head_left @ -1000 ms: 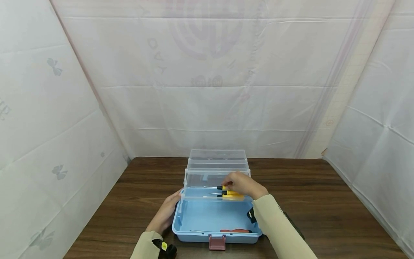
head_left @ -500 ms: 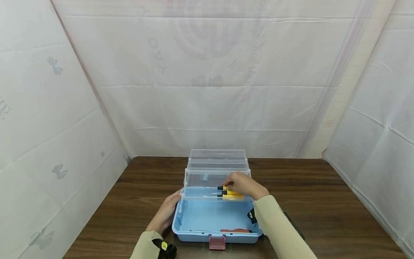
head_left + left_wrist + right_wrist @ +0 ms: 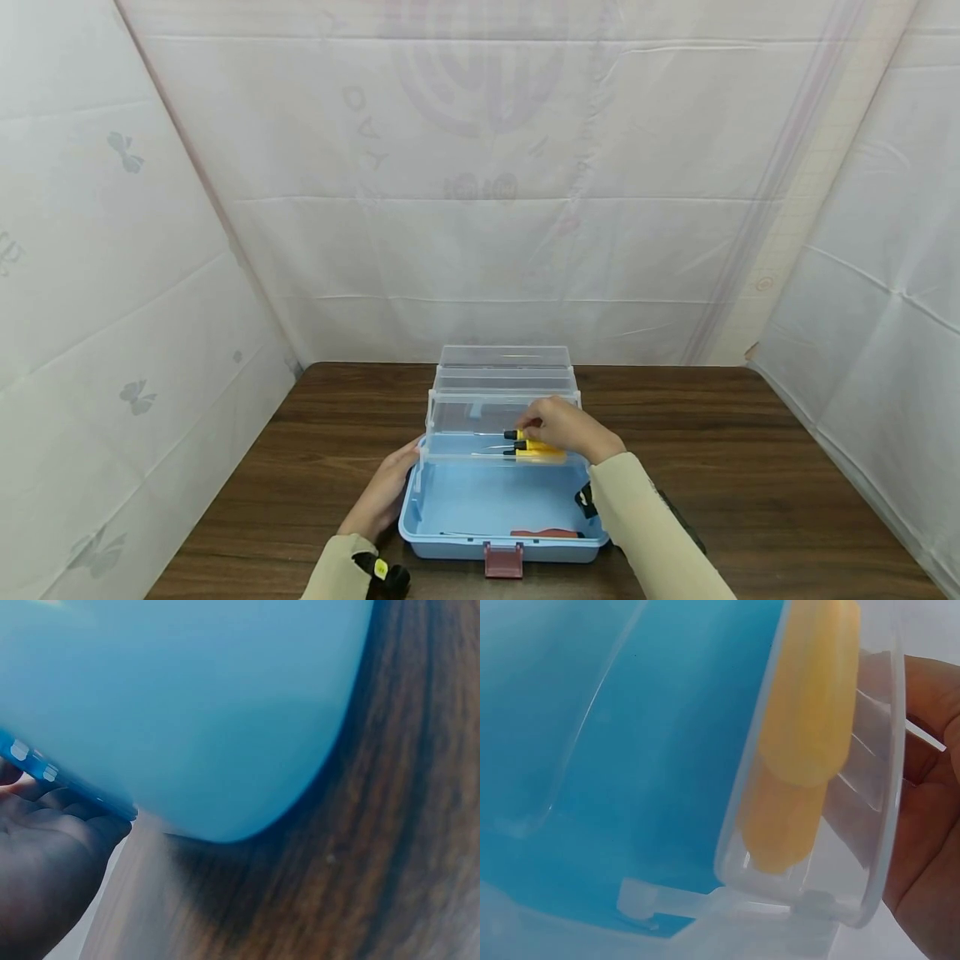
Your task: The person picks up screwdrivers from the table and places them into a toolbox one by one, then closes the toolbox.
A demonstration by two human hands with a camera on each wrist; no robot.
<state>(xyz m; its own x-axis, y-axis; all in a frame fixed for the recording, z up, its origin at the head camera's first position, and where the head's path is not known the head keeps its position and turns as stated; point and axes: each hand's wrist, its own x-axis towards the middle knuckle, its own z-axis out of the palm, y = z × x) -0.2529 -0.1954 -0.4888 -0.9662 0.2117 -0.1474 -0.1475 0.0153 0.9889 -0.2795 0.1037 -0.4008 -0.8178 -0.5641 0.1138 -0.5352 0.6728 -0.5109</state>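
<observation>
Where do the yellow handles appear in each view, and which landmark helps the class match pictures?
Head: the yellow handles, below and right of centre, beside the right hand.
Left wrist: not in it.
Right wrist: top edge downward, right of centre, inside the clear tray.
Shared landmark: the blue box, in all three.

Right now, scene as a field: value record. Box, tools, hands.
box: light-blue plastic toolbox, open
lid end: clear plastic tiers, raised at the back
front: dark-red plastic latch
in clear tier: three yellow-and-black-handled tools
in base: red-handled tool along front wall
left hand: grips toolbox's left side
right hand: pinches rearmost yellow handle
surface: dark-brown wood-grain table
</observation>
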